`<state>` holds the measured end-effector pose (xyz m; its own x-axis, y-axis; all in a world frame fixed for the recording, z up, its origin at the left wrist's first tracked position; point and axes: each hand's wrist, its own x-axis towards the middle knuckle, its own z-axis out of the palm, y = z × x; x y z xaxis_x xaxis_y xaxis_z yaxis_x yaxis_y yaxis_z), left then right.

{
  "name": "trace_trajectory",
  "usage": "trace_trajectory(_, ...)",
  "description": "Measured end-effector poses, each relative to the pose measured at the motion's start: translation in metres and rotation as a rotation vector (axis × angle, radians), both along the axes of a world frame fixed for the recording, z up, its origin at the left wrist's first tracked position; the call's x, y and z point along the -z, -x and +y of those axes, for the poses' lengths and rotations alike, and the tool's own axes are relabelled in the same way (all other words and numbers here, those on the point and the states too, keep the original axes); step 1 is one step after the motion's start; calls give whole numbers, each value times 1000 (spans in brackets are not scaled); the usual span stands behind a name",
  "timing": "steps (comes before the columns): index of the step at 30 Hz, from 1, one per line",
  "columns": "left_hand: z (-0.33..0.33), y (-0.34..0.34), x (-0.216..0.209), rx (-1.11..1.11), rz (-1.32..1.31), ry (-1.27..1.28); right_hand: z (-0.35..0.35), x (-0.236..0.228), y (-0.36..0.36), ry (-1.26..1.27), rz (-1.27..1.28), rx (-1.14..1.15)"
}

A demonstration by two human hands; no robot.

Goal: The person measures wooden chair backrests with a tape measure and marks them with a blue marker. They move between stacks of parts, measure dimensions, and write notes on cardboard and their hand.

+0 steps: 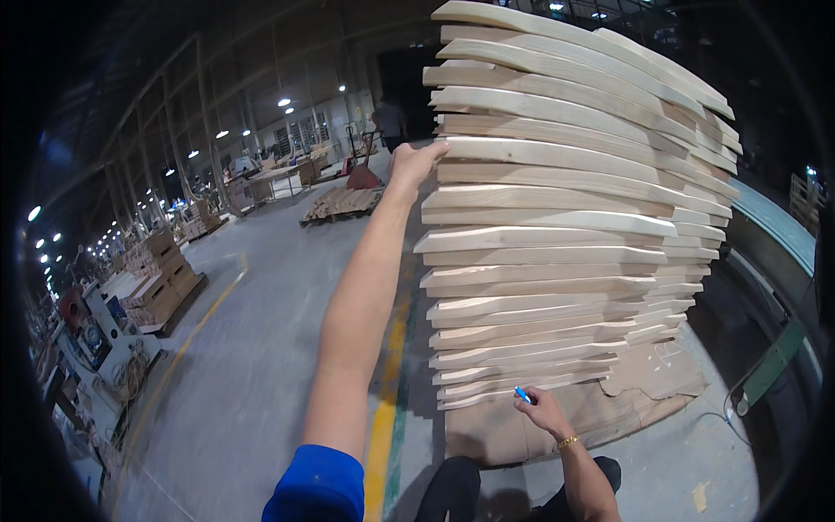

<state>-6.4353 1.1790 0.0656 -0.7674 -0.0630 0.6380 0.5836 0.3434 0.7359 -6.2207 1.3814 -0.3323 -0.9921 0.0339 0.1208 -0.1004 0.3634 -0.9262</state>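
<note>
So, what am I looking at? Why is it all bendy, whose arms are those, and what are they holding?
There's no robot here. This one picture comes from a wide camera on a person's head, looking down, so straight edges bend. The arms belong to that person, who has a blue sleeve. The left hand reaches to the end of a piece in a tall stack of pale wooden pieces; I can't tell if it grips. The right hand holds a small blue thing, maybe a pen. Brown cardboard lies under the stack.
</note>
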Motion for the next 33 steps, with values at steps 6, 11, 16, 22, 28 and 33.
trace_trajectory(6, 8, -1, -37, -15, 58, 405, 11, 6, 4, -26, 9, 12)
trace_trajectory(11, 2, -5, -46, 73, 89, 358, 4, 7, 5, -2, 34, -16)
trace_trajectory(16, 21, -22, -47, 226, -161, -129, 15, 8, 8, -13, 7, 13)
trace_trajectory(22, 24, -17, -71, 197, -143, 43, 12, 8, 6, -15, -30, 13)
trace_trajectory(28, 26, -6, -85, 57, 44, -80, 5, 0, 8, -18, 5, 7)
trace_trajectory(33, 21, -14, -98, 131, 82, 80, 16, 7, 11, -3, 33, 19)
